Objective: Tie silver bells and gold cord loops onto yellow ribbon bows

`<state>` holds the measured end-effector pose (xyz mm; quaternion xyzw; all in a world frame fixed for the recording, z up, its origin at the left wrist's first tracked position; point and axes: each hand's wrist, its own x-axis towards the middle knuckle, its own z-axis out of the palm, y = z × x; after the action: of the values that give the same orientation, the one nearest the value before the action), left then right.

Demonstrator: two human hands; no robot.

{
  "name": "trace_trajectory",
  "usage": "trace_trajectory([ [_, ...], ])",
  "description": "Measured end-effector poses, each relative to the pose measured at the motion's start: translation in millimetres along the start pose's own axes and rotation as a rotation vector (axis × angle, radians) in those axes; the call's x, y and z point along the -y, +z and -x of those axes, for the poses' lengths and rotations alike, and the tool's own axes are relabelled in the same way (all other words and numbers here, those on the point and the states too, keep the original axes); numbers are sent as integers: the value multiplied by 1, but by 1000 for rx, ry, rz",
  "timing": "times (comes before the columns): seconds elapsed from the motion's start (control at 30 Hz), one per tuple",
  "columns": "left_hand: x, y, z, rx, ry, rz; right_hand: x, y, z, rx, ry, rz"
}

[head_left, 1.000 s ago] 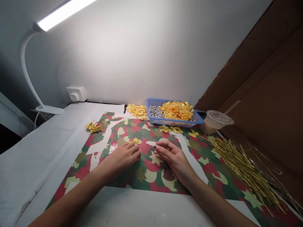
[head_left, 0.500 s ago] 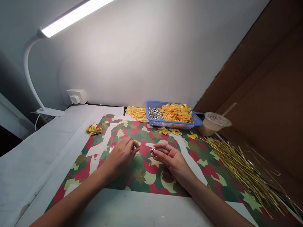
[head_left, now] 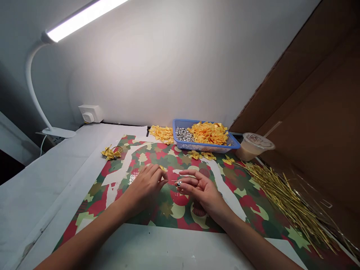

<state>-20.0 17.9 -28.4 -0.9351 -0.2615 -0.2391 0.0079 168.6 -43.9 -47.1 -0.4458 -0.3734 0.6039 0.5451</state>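
My left hand (head_left: 149,183) is closed in a pinch on one end of a thin wire (head_left: 172,180), which runs across toward the other hand. Between the thumb and fingers of my right hand (head_left: 201,189) sits a small shiny silver bead (head_left: 178,183), close to the wire's end. Whether the wire passes through the bead is too small to tell. A bit of yellow ribbon (head_left: 162,168) shows just behind my left fingers, mostly hidden. Both hands hover over a patterned red and green paper sheet (head_left: 166,210).
A blue basket (head_left: 202,147) at the back holds silver beads (head_left: 184,135) and yellow ribbon bows (head_left: 210,133). More bows (head_left: 161,134) lie beside it. Gold wire stems (head_left: 284,198) and a lidded cup (head_left: 253,146) stand right. A yellow bow ring (head_left: 111,152) lies left, near the lamp (head_left: 57,132).
My right hand has shifted slightly left with the silver bead, and the two hands are closer together. Left fingertips have moved a little right and down.
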Motion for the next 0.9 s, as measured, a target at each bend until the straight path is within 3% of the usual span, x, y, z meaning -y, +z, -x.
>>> trace_trajectory([
  [0.37,-2,0,0,-14,18,48,-6,-3,0,32,-8,43],
  [0.5,-5,0,0,16,-39,146,-11,-4,0,47,-12,62],
  [0.77,-10,-1,0,63,-167,355,-3,5,9,20,-346,331],
  [0.9,-12,1,1,81,-171,412,1,10,13,-11,-366,378],
])
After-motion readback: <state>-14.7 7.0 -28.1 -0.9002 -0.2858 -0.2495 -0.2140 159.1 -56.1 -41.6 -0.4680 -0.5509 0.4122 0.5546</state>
